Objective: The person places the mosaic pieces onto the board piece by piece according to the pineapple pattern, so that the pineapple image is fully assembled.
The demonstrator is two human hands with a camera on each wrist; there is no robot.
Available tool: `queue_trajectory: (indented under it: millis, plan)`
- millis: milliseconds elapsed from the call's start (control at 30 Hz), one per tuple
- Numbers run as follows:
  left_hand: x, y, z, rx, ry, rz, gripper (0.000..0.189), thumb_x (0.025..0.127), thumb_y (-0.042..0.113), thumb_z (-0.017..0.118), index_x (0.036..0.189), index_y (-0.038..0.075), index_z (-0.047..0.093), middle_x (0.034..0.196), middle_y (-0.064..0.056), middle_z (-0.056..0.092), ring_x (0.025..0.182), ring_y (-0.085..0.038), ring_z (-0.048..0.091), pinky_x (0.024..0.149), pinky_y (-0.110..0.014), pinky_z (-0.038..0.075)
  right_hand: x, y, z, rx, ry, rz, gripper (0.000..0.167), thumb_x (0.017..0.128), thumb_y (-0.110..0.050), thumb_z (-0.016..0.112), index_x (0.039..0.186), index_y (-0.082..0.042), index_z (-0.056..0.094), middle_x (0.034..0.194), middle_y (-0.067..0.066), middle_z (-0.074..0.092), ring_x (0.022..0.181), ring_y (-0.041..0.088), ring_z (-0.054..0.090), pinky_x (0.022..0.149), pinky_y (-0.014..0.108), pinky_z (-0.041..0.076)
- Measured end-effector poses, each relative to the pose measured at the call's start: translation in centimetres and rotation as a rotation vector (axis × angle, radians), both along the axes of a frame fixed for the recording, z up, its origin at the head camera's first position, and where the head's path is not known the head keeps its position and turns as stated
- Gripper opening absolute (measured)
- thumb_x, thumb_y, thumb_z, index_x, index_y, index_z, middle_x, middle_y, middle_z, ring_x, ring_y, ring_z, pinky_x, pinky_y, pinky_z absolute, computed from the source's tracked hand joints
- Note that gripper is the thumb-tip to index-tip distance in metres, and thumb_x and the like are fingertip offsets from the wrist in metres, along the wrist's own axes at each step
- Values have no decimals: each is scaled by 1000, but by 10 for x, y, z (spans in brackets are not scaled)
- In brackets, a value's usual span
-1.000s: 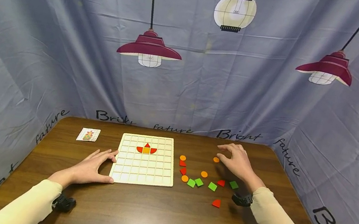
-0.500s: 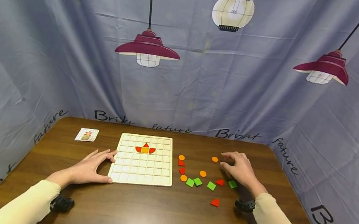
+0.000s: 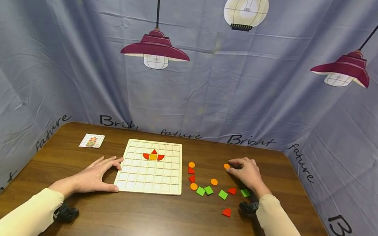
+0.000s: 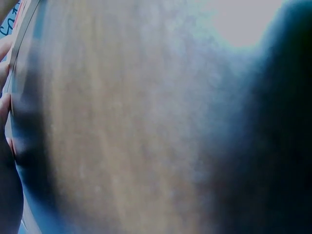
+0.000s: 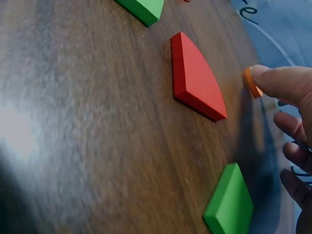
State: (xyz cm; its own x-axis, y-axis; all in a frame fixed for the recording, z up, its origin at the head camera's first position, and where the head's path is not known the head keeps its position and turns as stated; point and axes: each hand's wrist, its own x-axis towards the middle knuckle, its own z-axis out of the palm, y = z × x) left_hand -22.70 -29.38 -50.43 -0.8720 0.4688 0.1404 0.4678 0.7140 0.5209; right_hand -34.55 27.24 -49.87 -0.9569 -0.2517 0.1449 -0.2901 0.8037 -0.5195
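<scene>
A cream grid board [image 3: 150, 178] lies left of the middle in the head view. A red triangle [image 3: 154, 151], a yellow-orange square [image 3: 153, 157] and two red quarter-round pieces [image 3: 146, 156] sit on it. My left hand [image 3: 94, 177] rests at the board's left edge, thumb near the lower corner and fingers spread. Its fingers [image 4: 5, 105] show only at the margin of the left wrist view. My right hand [image 3: 247, 174] pinches an orange disc [image 5: 252, 83] between thumb and index finger, at the table's back right. In the head view, the fingers partly cover that disc.
Between board and right hand lie loose orange discs [image 3: 214, 182], red quarter-round pieces [image 3: 227, 212] and green diamonds [image 3: 223, 195]. A small pattern card [image 3: 91, 141] lies at the back left. Grey-blue curtains [image 3: 191, 102] hang behind the wooden table [image 3: 156, 228].
My right hand first drew slightly right of the orange disc, then came back left and down, its fingertips meeting it. My left hand has stayed at the board.
</scene>
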Motion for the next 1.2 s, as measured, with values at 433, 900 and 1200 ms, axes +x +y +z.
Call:
queue_trajectory:
  millis: [433, 900, 1200]
  plan:
    - [1, 1, -1, -12, 0, 19, 59, 81, 57, 81, 119, 20, 56, 160, -11, 41, 148, -42, 31, 119, -67, 10, -2, -7, -2, -17, -34, -19, 36, 91, -35, 79, 119, -13, 76, 113, 9, 69, 108, 33, 52, 95, 57, 35]
    - [0, 1, 0, -3, 11, 16, 58, 81, 56, 81, 118, 20, 57, 160, -10, 41, 148, -41, 32, 119, -66, 10, -3, -7, -5, -13, -19, -43, 27, 91, -33, 79, 111, -16, 77, 111, 8, 69, 109, 32, 51, 96, 59, 34]
    - [0, 1, 0, -7, -5, 18, 59, 81, 57, 81, 119, 19, 56, 161, -10, 41, 149, -40, 31, 120, -65, 9, -4, -8, -6, 4, -2, -47, 24, 91, -33, 78, 107, -16, 79, 105, 5, 68, 105, 30, 53, 94, 56, 37]
